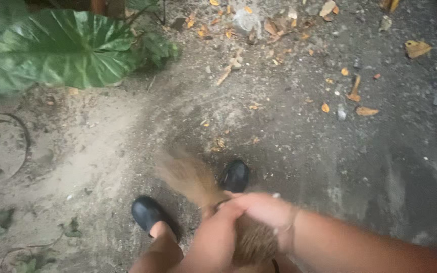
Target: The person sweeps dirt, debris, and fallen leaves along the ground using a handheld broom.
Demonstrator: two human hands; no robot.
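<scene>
We stand on bare dirt ground point(330, 167), open ahead and to the right; a big green leaf point(56, 48) crowds the upper left edge. Our right hand point(264, 210) and left hand point(213, 237) are both closed around a bundled broom point(198, 184), its blurred bristles angled toward the ground beside our black shoes point(147, 212).

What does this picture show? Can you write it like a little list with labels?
place: outdoor dirt ground
hands: left hand and right hand both wrapped round a bundled brown broom
broom end: bristles blurred, low over the dirt
feet: two black shoes, one on each side of the bristles
plants: big green leaf at the top left
litter: dry orange leaves scattered across the top and right
</scene>
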